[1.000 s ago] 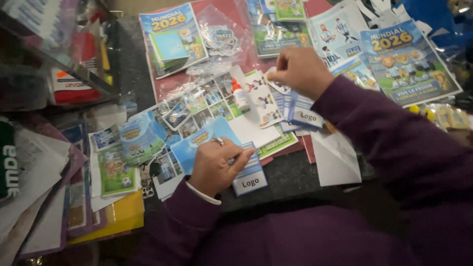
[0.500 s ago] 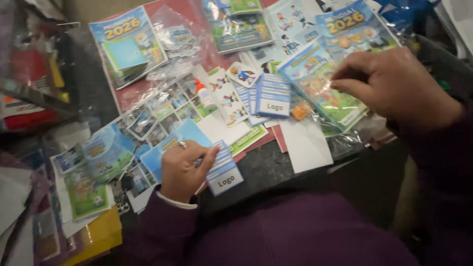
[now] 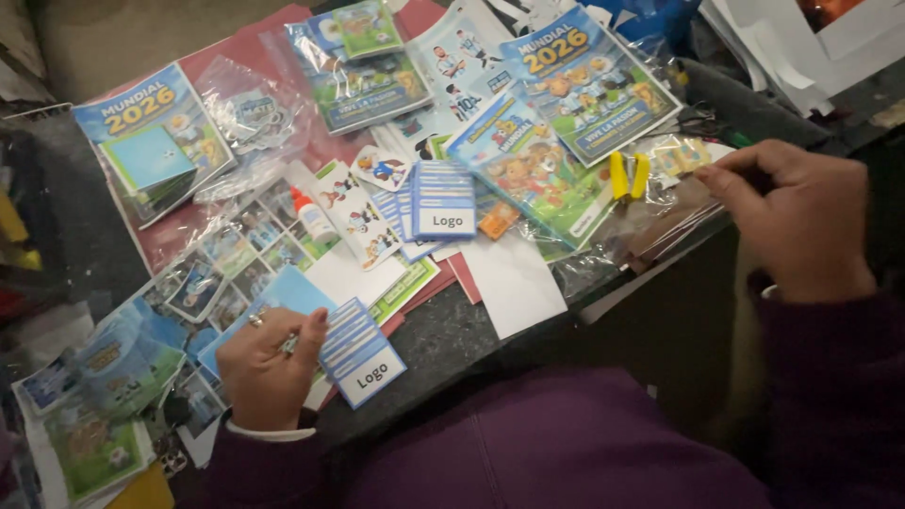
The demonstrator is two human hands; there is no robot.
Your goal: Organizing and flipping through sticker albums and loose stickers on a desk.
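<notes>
Two hands work over a dark worktop [image 3: 443, 330] littered with football sticker albums, clear sleeves and printed sheets. The left hand [image 3: 269, 363] lies low, its grip narrow: the thumb presses the edge of a small blue card sheet [image 3: 360, 353] with striped rows and a white label, apparently to keep it flat against the worktop, while the curled fingers rest on a pale blue sheet [image 3: 283, 292] just beneath them. The right hand [image 3: 801, 221] is raised off to the far side, well apart from the left, its fingertips pinched together near a crinkled clear sleeve [image 3: 660, 212] at the worktop's edge; whether it has the plastic or something thin between its fingers, I cannot tell. Just beyond that grip lie two yellow clips [image 3: 629, 174]. Between the hands, farther out, a fanned stack of blue cards [image 3: 441, 200] sits on other prints, with a small glue bottle [image 3: 311, 217] beside it toward the left hand. Larger albums [image 3: 584, 71] lie farther out, beyond the cards.
</notes>
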